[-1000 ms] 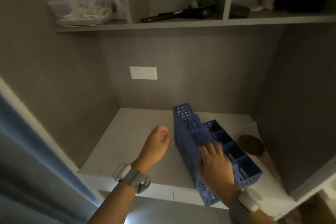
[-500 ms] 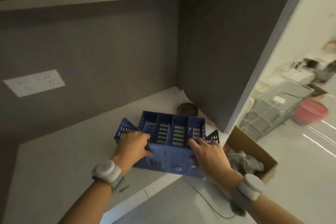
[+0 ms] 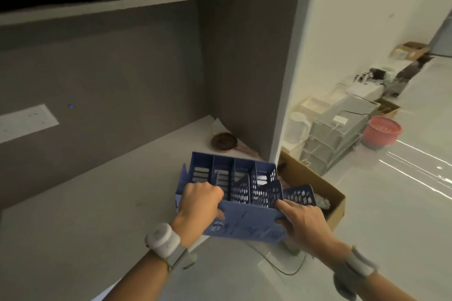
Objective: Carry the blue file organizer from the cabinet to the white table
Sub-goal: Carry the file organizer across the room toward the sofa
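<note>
The blue file organizer (image 3: 244, 193), a perforated plastic rack with several slots, is held tilted at the front right corner of the grey cabinet counter (image 3: 85, 203). My left hand (image 3: 199, 205) grips its left near edge, fingers curled over the rim. My right hand (image 3: 302, 221) clamps its near right corner, thumb on the flat side panel. Part of the organizer overhangs the counter's edge. No white table is in view.
A round brown object (image 3: 223, 142) lies on paper in the counter's back right corner. An open cardboard box (image 3: 325, 193) sits on the floor just right of the cabinet wall. Further right are stacked clear bins (image 3: 340, 134) and a red basket (image 3: 381, 132) on glossy white floor.
My left hand went from hovering to gripping the organizer. Both hands have pulled it toward the counter's front edge and tilted it, while my view swung right to the room.
</note>
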`<state>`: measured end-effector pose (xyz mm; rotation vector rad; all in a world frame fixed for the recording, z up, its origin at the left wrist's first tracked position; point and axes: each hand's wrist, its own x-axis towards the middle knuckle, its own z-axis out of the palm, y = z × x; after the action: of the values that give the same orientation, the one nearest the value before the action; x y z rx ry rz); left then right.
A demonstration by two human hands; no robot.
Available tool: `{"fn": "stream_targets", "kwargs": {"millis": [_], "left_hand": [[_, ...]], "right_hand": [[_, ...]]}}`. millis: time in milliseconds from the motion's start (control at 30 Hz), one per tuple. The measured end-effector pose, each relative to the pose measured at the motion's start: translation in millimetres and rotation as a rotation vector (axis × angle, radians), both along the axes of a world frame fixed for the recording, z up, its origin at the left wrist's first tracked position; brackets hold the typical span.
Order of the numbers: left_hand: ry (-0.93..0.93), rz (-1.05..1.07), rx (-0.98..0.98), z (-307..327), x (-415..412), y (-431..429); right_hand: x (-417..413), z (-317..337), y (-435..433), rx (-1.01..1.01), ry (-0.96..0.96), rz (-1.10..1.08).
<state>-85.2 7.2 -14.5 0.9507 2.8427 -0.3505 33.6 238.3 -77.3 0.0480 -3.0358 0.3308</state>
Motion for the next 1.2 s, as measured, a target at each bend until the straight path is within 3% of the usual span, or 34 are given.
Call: {"fn": "stream_targets", "kwargs": {"millis": [233,533,767,1200], "left_hand": [[0.010,-0.406,-0.132,19,108,200],[-0.190,-0.707,0.065,-20,242,454],[-0.220,-0.915,0.107,-69,299,635],[-0.333,-1.417,-0.128,-102,392,1026]], "right_hand": [[167,-5,140,-0.082,0.031,-0.265],[366,-9,343,0.055,-0.023,-0.638],[440,-38,466,0.010,-0.042,-0.913],[526,-64,706,-0.206,-0.193,-1.479]]}}
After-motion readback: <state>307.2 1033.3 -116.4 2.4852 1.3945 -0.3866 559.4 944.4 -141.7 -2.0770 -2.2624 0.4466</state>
